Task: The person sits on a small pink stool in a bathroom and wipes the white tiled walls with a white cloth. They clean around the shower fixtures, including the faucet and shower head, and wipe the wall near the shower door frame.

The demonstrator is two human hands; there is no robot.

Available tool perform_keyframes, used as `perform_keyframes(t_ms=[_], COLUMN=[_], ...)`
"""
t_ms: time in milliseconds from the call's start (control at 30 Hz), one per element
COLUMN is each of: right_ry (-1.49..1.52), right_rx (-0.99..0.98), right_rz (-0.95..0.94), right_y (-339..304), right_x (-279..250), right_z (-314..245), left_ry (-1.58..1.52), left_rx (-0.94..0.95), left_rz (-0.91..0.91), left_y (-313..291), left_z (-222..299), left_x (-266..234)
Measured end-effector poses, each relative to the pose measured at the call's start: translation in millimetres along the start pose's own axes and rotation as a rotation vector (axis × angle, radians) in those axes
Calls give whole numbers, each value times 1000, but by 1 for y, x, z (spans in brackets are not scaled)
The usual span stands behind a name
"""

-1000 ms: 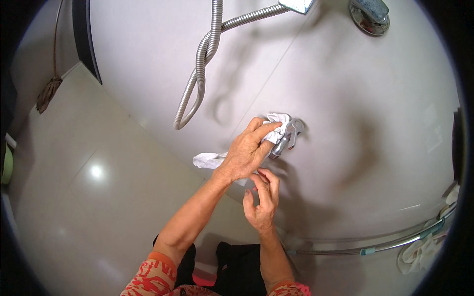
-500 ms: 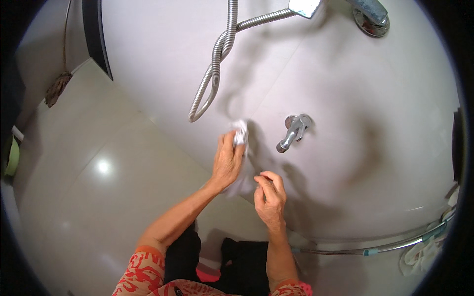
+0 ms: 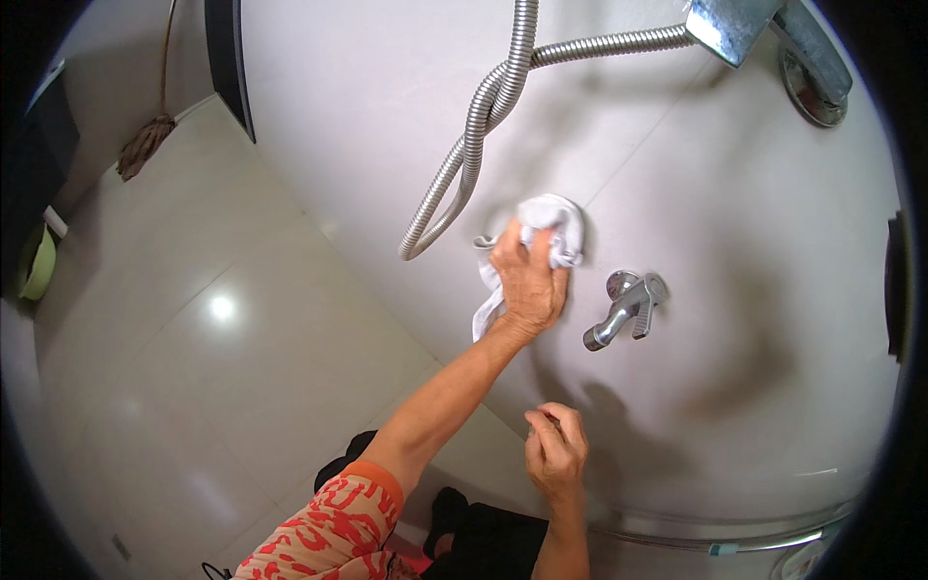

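My left hand (image 3: 530, 282) presses a bunched white cloth (image 3: 553, 215) flat to the pale wall (image 3: 667, 193). A loose tail of the cloth hangs down beside the wrist. Just right of that hand a chrome tap (image 3: 623, 314) juts from the wall, not touched. Lower down, my right hand (image 3: 558, 445) is held in front of the wall with its fingers curled in, and nothing shows in them. Above the cloth hangs a looped metal shower hose (image 3: 474, 145), running to a chrome fitting (image 3: 732, 27) at the upper right.
A metal rail (image 3: 667, 539) curves along the lower right. Pale floor tiles (image 3: 222, 377) spread out on the left. A mop (image 3: 147, 145) leans in the far left corner, with a green basin (image 3: 39, 266) nearer. Dark shoes show below my arms.
My left hand has slid the cloth up and right along the wall, toward the upper side of the tap. The right hand stays curled, slightly lower in view. The whole view has shifted.
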State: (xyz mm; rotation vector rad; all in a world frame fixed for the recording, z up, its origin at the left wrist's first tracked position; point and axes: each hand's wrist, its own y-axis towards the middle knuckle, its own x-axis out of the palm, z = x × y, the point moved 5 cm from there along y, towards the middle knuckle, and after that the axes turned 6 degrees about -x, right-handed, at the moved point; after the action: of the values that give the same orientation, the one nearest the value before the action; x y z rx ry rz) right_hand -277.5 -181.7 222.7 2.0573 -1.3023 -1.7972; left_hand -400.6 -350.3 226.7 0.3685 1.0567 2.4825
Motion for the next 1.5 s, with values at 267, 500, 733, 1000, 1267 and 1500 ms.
perform_keyframes(t_ms=[267, 500, 733, 1000, 1267, 1500], right_ry=[-18, -34, -26, -8, -12, -32], right_rx=[40, 49, 19, 26, 67, 77], right_rz=[-150, -216, -197, -206, -201, -190], right_y=[-26, -27, -20, -24, -31, -40], right_x=[-8, -15, -15, -16, -29, -30], right_z=[8, 2, 0, 8, 5, 7], left_ry=[421, 313, 234, 187, 165, 245], left_rx=[-792, -985, -444, 20, -133, -396], left_rz=[182, 156, 44, 11, 147, 174], left_y=[-61, -73, -22, 48, 60, 13], left_z=[-139, -157, -36, 37, 32, -21], left_x=[-32, -48, -15, -6, 1, -6])
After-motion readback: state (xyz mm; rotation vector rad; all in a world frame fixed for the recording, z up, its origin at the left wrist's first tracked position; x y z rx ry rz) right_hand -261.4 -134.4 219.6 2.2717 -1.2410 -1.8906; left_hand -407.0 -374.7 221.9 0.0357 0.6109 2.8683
